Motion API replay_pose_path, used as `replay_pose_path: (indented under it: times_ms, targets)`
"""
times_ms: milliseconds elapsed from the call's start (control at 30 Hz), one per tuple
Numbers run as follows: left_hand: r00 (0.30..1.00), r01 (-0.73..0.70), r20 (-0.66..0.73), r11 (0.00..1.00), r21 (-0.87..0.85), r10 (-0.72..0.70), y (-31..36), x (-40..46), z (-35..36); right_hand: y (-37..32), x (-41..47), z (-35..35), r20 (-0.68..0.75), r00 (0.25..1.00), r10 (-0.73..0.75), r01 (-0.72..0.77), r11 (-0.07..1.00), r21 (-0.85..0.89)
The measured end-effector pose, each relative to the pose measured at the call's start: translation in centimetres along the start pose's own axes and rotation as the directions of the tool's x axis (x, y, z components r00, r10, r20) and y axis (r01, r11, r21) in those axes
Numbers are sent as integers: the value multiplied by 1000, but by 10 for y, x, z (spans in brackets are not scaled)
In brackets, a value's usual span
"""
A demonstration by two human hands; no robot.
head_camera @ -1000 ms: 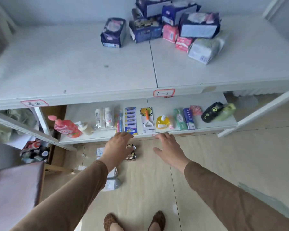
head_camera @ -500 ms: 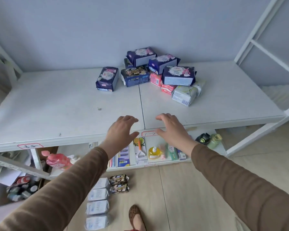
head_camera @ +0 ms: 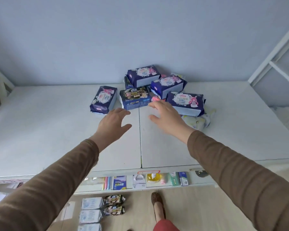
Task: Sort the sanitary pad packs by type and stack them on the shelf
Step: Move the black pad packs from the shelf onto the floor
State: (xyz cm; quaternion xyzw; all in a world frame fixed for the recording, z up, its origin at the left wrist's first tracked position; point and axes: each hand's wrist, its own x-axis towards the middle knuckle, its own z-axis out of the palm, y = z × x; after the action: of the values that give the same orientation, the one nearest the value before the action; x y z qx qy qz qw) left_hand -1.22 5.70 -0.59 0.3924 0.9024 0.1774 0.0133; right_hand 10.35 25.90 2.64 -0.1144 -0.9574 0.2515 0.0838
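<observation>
A heap of sanitary pad packs lies at the back of the white shelf top (head_camera: 40, 130). A dark blue pack with gold lettering (head_camera: 135, 98) sits in front, several purple packs (head_camera: 185, 101) around it, one purple pack (head_camera: 103, 99) apart on the left, small red packs (head_camera: 155, 98) and a white-yellow pack (head_camera: 196, 121) underneath on the right. My left hand (head_camera: 112, 124) and my right hand (head_camera: 167, 117) reach over the shelf with fingers spread, holding nothing, just short of the dark blue pack.
On the lower shelf (head_camera: 197, 182) lie small toiletries. On the floor stand white packs (head_camera: 91, 210) and two dark packs (head_camera: 114, 205). A white frame (head_camera: 274, 60) rises at the right. My foot (head_camera: 158, 205) is on the floor.
Both hands have risen from the lower shelf's edge and moved forward over the top shelf toward the heap. The view has tilted upward.
</observation>
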Motion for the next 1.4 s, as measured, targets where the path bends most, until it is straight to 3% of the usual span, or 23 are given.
replay_pose_path:
  times_ms: [167, 400, 567, 833, 1067, 1133, 1300, 1400]
  targets:
    - [993, 118, -28, 993, 12, -118, -20, 50, -6, 21, 77, 1, 108, 993, -38, 40, 999, -16]
    - [957, 289, -31, 957, 40, -288, -45, 102, -7, 26, 154, 28, 209, 970, -124, 161, 972, -173]
    - [950, 311, -20, 949, 47, -311, -49, 145, -1, 30, 190, 24, 144, 970, -194, 215, 966, -143]
    - [948, 287, 119, 953, 94, -297, -42, 187, 26, 58, 219, 7, 69, 956, -284, 289, 954, -85]
    - [880, 364, 302, 929, 66, -366, -48, 198, 31, 106, 251, -15, -33, 990, -140, 136, 984, -111]
    - [869, 356, 335, 930, 85, -364, -49, 197, 30, 116, 259, -16, 12, 996, -90, 90, 990, -104]
    - [846, 281, 437, 952, 124, -307, -48, 185, 31, 123, 275, -19, 308, 951, -36, 20, 998, 55]
    - [837, 251, 482, 964, 83, -260, -45, 172, 31, 124, 279, -14, 383, 923, -41, 41, 999, 7]
